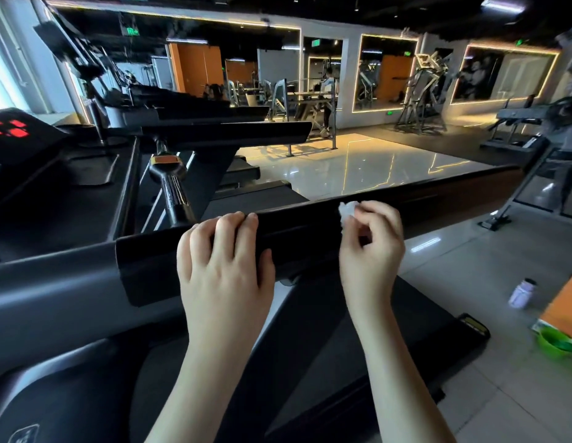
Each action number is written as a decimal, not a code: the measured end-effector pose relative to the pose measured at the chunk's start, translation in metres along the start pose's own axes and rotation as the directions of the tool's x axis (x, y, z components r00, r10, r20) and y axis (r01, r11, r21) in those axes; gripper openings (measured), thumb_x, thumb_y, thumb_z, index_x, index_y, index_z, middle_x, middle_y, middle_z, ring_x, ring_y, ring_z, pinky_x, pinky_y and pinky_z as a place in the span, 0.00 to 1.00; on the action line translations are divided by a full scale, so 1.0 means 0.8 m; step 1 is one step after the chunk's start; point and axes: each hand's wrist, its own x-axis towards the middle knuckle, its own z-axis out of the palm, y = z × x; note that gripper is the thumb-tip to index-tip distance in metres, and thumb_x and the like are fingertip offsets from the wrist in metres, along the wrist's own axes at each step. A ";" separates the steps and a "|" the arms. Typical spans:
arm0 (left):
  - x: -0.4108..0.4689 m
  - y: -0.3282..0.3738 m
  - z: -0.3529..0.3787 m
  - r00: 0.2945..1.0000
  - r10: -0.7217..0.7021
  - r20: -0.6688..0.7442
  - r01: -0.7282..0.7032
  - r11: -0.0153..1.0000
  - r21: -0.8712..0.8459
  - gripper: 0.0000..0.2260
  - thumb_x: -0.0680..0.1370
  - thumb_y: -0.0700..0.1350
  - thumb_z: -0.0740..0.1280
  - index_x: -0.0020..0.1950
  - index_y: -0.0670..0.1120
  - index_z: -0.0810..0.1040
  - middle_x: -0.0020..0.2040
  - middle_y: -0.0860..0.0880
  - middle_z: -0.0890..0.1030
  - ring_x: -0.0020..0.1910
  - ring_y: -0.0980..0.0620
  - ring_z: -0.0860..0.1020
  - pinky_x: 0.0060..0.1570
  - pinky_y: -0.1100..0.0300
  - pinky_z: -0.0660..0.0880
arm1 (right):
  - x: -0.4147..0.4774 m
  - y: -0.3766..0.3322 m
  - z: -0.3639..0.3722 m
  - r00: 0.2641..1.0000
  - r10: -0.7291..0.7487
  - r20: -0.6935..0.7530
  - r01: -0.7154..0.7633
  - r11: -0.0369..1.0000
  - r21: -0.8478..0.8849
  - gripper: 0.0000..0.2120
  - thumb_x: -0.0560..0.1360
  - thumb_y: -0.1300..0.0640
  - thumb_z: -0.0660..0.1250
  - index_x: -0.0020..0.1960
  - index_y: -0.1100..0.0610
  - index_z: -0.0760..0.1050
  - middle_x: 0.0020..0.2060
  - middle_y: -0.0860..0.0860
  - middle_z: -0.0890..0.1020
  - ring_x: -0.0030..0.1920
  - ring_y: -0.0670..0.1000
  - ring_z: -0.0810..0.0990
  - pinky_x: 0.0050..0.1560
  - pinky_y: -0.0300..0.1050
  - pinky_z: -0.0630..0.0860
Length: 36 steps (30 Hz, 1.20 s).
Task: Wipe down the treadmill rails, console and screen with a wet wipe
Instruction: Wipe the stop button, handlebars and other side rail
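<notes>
now your left hand (225, 266) grips the black padded rail (297, 231), four fingers curled over its top edge and the thumb lying on the near face. just to the right, your right hand (371, 247) pinches a crumpled white wet wipe (347, 211) between thumb and fingertips, holding it at the rail's upper edge; the remaining fingers are curled in. both hands sit near each other on the same rail, not touching. far left, the console (38, 174) shows a red lit display (9, 127). on the tiled floor (470, 273) at right sits a small pale bottle (522, 292), near an orange box (562, 311).
</notes>
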 end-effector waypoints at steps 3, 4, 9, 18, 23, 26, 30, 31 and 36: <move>0.000 0.000 0.001 1.000 -0.001 -0.008 0.001 1.000 0.006 0.16 0.74 0.44 0.68 0.60 0.39 0.79 0.56 0.42 0.79 0.56 0.42 0.69 0.64 0.53 0.58 | -0.011 -0.018 0.004 0.971 -0.137 0.195 0.130 0.990 0.051 0.03 0.73 0.72 0.67 0.42 0.69 0.79 0.47 0.56 0.80 0.48 0.53 0.80 0.50 0.40 0.75; 0.000 0.001 0.001 1.000 -0.002 -0.009 0.002 1.000 0.011 0.16 0.74 0.44 0.68 0.59 0.39 0.79 0.56 0.42 0.79 0.56 0.42 0.69 0.63 0.51 0.59 | -0.009 -0.018 0.003 0.963 -0.151 0.225 0.144 0.988 0.049 0.03 0.73 0.72 0.67 0.41 0.69 0.79 0.46 0.57 0.80 0.47 0.54 0.80 0.49 0.40 0.76; 0.001 0.001 0.001 1.000 0.002 -0.008 -0.002 1.000 0.022 0.16 0.74 0.45 0.68 0.59 0.39 0.79 0.55 0.43 0.79 0.55 0.42 0.69 0.61 0.48 0.63 | 0.016 0.012 -0.007 0.999 0.037 -0.040 -0.038 0.999 -0.027 0.04 0.72 0.73 0.68 0.39 0.68 0.79 0.43 0.60 0.80 0.46 0.36 0.76 0.46 0.30 0.73; 0.001 0.011 0.005 0.998 -0.056 -0.028 0.058 0.996 0.069 0.17 0.75 0.49 0.69 0.58 0.40 0.79 0.54 0.43 0.79 0.56 0.42 0.68 0.61 0.47 0.63 | -0.010 0.013 -0.008 0.998 -0.023 0.063 0.015 0.993 0.117 0.02 0.73 0.73 0.69 0.42 0.69 0.79 0.47 0.57 0.78 0.46 0.45 0.80 0.43 0.40 0.78; -0.003 0.020 0.009 0.992 -0.126 -0.026 0.128 0.989 0.072 0.17 0.75 0.51 0.69 0.58 0.41 0.79 0.55 0.44 0.78 0.57 0.42 0.69 0.63 0.45 0.64 | -0.027 0.014 -0.014 0.997 0.039 0.067 -0.047 0.991 0.121 0.04 0.72 0.74 0.70 0.43 0.67 0.78 0.49 0.54 0.76 0.48 0.39 0.77 0.45 0.34 0.76; -0.004 0.024 0.011 0.986 -0.162 -0.025 0.164 0.985 0.059 0.17 0.74 0.51 0.69 0.58 0.41 0.78 0.56 0.44 0.78 0.58 0.40 0.69 0.63 0.44 0.64 | -0.044 0.014 -0.020 0.980 -0.052 0.191 0.018 0.985 0.173 0.03 0.72 0.73 0.70 0.43 0.68 0.78 0.50 0.55 0.76 0.50 0.43 0.78 0.48 0.36 0.78; -0.004 0.027 0.011 0.984 -0.176 -0.026 0.177 0.983 0.053 0.18 0.73 0.50 0.70 0.58 0.41 0.78 0.57 0.43 0.78 0.59 0.41 0.67 0.63 0.46 0.61 | -0.033 0.039 -0.028 0.994 0.042 0.101 -0.058 0.986 0.159 0.04 0.72 0.75 0.70 0.42 0.69 0.78 0.49 0.57 0.76 0.51 0.37 0.78 0.47 0.34 0.79; -0.004 0.027 0.011 0.983 -0.179 -0.028 0.181 0.982 0.054 0.18 0.73 0.50 0.70 0.58 0.41 0.78 0.57 0.43 0.78 0.59 0.41 0.67 0.63 0.47 0.61 | -0.035 0.042 -0.028 0.995 0.071 0.076 -0.082 0.983 0.162 0.04 0.72 0.75 0.70 0.43 0.69 0.79 0.49 0.57 0.76 0.51 0.39 0.79 0.46 0.38 0.80; -0.004 0.028 0.010 0.982 -0.187 -0.028 0.188 0.980 0.064 0.18 0.73 0.50 0.70 0.58 0.41 0.78 0.56 0.43 0.77 0.58 0.42 0.66 0.63 0.48 0.60 | -0.061 0.028 -0.022 0.981 -0.013 0.193 -0.033 0.972 0.232 0.03 0.75 0.72 0.67 0.44 0.69 0.80 0.50 0.59 0.78 0.49 0.56 0.83 0.45 0.52 0.81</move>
